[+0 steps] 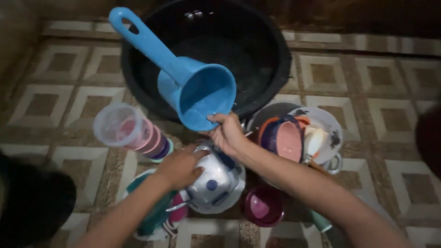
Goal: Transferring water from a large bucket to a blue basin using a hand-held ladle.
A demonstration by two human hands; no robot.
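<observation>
My right hand (227,133) grips the rim of a blue plastic dipper (195,89) with a long handle, tilted so that its mouth faces me. The dipper holds some water. My left hand (180,166) rests on a shiny silver metal pot (216,183) that lies among the dishes on the floor, just below the dipper. Behind the dipper stands a large black basin (266,50) with water in it.
A stack of plastic cups (131,131) lies on its side at the left. Plates and bowls (298,133) are piled at the right, a maroon bowl (262,206) in front. All stand on a patterned tiled floor (59,92).
</observation>
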